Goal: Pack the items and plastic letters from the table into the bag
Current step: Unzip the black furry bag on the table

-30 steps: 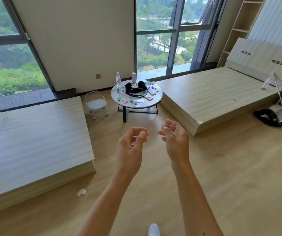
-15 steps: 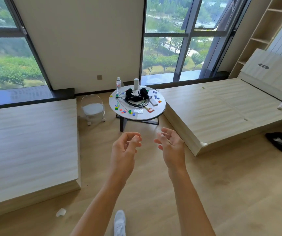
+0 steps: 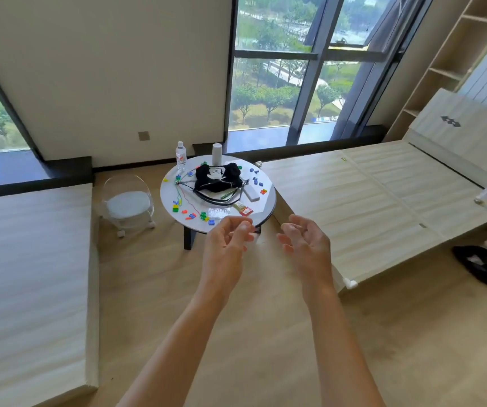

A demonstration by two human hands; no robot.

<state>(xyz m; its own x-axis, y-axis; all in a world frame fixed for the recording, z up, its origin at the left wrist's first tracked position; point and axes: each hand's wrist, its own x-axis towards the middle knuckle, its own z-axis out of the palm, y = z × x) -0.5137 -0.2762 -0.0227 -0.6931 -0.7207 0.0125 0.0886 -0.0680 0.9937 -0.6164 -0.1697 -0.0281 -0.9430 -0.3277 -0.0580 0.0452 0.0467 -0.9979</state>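
Note:
A round white table [image 3: 265, 207] stands ahead near the window. On it lies a black bag [image 3: 217, 177] with a white print and a long strap. Coloured plastic letters [image 3: 188, 211] are scattered around the bag, blue ones [image 3: 256, 178] at the right. A white bar [image 3: 251, 194], a red packet [image 3: 245, 211] and a clear patterned packet [image 3: 219, 212] lie near the front rim. My left hand [image 3: 226, 245] and my right hand [image 3: 305, 245] hover in front of the table, fingers loosely curled, holding nothing.
A water bottle [image 3: 180, 155] and a white cylinder [image 3: 217, 153] stand at the table's back. A clear small chair [image 3: 127, 202] sits left of it. Low wooden platforms [image 3: 27, 274] flank the floor path on both sides. A black heap [image 3: 484, 267] lies at the right.
The table has come closer and larger in view as I walk toward it. Both hands stay raised in front, now reaching the table's front rim in the picture.

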